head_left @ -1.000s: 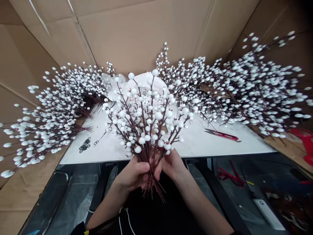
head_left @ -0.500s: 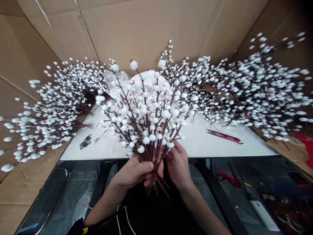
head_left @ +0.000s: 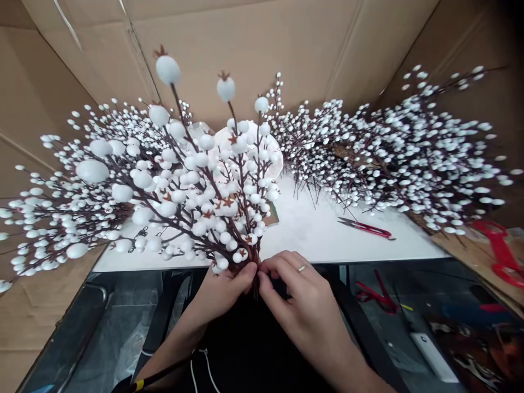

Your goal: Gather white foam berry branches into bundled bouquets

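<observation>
Left hand (head_left: 223, 292) closed round the bundle of white-berried stems (head_left: 190, 177) low at its neck, just off the near edge of the table (head_left: 303, 234); probably gripped there because the stalks gather bare and narrow, sparing the berries. Right hand (head_left: 301, 295) curled in, thumb and forefinger at the same neck; whether they pinch anything, cannot tell. Bundle leans left, which seems to give the right fingers room. Its look: dark brown forking twigs, plump white berries, some with small rust-brown star tips, fanning wide from a tight waist. Beyond, red-handled snips (head_left: 370, 228) lie on the table to the right, likely for easy reach. Farther, left pile (head_left: 73, 202) and right pile (head_left: 368, 147) of similar sprays, perhaps split so each arm has some near; cardboard wall (head_left: 245, 54) behind.
</observation>
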`<control>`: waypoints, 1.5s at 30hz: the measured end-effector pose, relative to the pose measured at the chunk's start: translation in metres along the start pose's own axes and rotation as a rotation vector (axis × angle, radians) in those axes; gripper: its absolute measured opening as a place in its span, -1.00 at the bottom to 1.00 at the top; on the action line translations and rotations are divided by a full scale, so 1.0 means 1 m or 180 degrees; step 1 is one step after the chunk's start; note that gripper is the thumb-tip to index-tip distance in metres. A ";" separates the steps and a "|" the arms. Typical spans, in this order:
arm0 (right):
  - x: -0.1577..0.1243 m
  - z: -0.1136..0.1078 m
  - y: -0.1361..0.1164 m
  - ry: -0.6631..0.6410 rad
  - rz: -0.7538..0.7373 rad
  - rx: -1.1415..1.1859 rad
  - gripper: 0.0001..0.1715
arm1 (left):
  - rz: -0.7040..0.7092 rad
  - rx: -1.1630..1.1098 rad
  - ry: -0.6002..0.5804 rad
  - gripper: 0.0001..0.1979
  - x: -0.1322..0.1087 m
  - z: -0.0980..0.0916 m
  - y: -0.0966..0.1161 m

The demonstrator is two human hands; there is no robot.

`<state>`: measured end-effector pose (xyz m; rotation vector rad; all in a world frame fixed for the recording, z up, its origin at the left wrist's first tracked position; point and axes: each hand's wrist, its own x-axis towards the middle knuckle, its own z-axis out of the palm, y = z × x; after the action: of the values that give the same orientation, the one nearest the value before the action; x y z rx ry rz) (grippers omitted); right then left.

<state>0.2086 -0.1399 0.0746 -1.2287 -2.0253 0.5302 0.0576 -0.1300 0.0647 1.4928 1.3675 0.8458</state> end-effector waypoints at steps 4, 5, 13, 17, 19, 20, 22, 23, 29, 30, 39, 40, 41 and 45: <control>0.004 0.005 0.002 -0.0288 0.0211 0.0069 -0.87 | -0.0031 0.0014 0.0056 -0.67 0.002 -0.001 0.001; 0.005 0.006 0.002 -0.0323 0.0211 0.0089 -0.86 | -0.0031 0.0016 0.0049 -0.67 0.002 -0.001 0.001; 0.006 0.011 0.003 -0.0472 0.0121 0.0020 -0.83 | -0.0136 0.0005 0.0107 -0.65 0.000 0.000 -0.009; 0.005 0.008 0.000 -0.0578 0.0150 -0.0061 -0.84 | -0.0233 -0.0004 0.0117 -0.62 -0.001 0.002 -0.015; 0.004 0.006 0.000 -0.0622 0.0123 -0.0084 -0.83 | -0.0242 -0.0014 0.0108 -0.62 -0.002 0.003 -0.017; 0.004 0.005 0.000 -0.0636 0.0107 -0.0101 -0.83 | -0.0241 -0.0022 0.0100 -0.63 -0.002 0.003 -0.018; 0.002 0.003 0.001 -0.0644 0.0044 -0.0160 -0.83 | -0.0234 -0.0046 0.0088 -0.62 -0.003 0.004 -0.020; 0.001 0.002 0.001 -0.0643 -0.0005 -0.0205 -0.83 | -0.0227 -0.0062 0.0089 -0.62 -0.003 0.004 -0.020; -0.005 0.000 0.004 -0.0546 -0.0228 -0.0478 -0.83 | -0.0133 -0.0203 0.0065 -0.62 -0.005 0.007 -0.013; -0.006 0.000 0.004 -0.0531 -0.0240 -0.0525 -0.83 | -0.0112 -0.0243 0.0062 -0.62 -0.005 0.008 -0.011; -0.011 -0.003 0.006 -0.0353 -0.0212 -0.0226 -0.82 | 0.0079 -0.0694 0.0466 -0.75 0.004 -0.005 -0.019; -0.010 -0.003 0.005 -0.0218 -0.0135 -0.0048 -0.83 | 0.0098 -0.0753 0.0426 -0.75 0.005 -0.007 -0.019; -0.009 -0.004 0.004 -0.0064 -0.0083 0.0105 -0.84 | 0.0096 -0.0794 0.0378 -0.76 0.006 -0.008 -0.020; -0.002 0.001 -0.001 0.0248 -0.0204 0.0221 -0.90 | 0.0038 -0.0695 0.0257 -0.74 0.005 -0.009 -0.022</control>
<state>0.2083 -0.1416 0.0739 -1.1222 -1.9579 0.5099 0.0424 -0.1242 0.0468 1.3118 1.2805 1.0379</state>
